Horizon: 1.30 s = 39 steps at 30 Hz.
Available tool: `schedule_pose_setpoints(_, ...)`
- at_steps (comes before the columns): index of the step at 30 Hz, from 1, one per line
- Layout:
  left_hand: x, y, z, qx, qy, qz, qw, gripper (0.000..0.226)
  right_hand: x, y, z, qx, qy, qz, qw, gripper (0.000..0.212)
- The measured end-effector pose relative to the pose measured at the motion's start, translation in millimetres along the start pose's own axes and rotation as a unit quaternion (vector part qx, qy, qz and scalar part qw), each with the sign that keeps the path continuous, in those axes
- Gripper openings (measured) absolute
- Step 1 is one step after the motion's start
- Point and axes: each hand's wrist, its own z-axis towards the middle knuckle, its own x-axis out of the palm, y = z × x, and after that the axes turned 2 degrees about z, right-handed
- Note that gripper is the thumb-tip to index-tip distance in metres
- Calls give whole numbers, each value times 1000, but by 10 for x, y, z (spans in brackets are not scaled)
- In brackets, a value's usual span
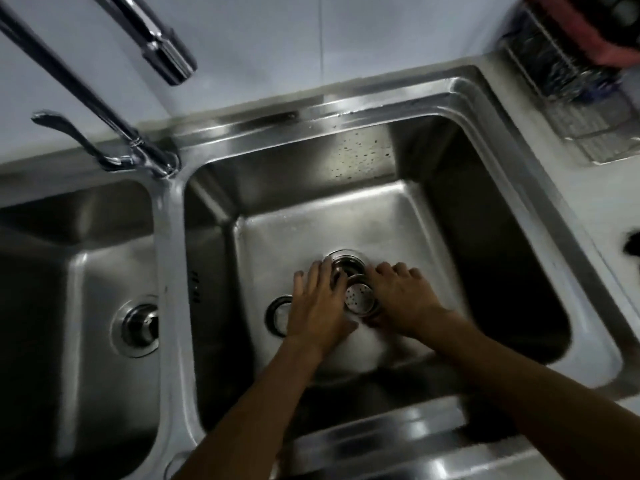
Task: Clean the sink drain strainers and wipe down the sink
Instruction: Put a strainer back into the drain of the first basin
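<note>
Both hands (360, 303) grip an unmarked strainer (360, 298) in the sink (304, 223).

Brushed, shiny steel sink (512, 188), perforated metal strainer (360, 298), glossy chrome faucet (166, 53).

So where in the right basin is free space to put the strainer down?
Bare floor lies behind the drain hole, toward the back wall, and along the right wall. It is crowded in the middle: left hand, right hand, strainer and a metal ring at the left.
</note>
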Motion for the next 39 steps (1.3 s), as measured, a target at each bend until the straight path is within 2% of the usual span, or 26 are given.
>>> schedule_pose_setpoints(9,-19,425,439,-3,-63,-29,998,81,-71,198,448,16,-55,32,998,85)
schedule_pose_setpoints(13,11,443,541,2,-48,-19,999,78,-34,243,530,41,-33,44,998,83)
schedule_pose_setpoints(20,142,407,551,-4,-31,-16,999,95,3,210,519,58,-14,86,995,85)
schedule_pose_setpoints(26,103,426,460,-4,-18,-8,1000,96,-26,278,504,56,2,76,996,77)
schedule_pose_setpoints(29,14,518,340,-16,-14,-10,1000,97,-52,351,466,24,-20,40,999,80)
schedule_pose_setpoints(33,-174,697,87,-45,69,60,995,129,-90,551,412,-76,-35,-19,996,101)
schedule_pose_setpoints(35,-231,773,-59,-46,91,114,988,134,-74,683,399,-115,-20,-22,993,105)
schedule_pose_setpoints(37,-258,814,-170,-52,91,150,983,119,-48,794,411,-144,-19,-28,989,103)
schedule_pose_setpoints(39,-249,831,-232,-60,75,155,983,89,-24,867,421,-160,-32,-19,986,98)
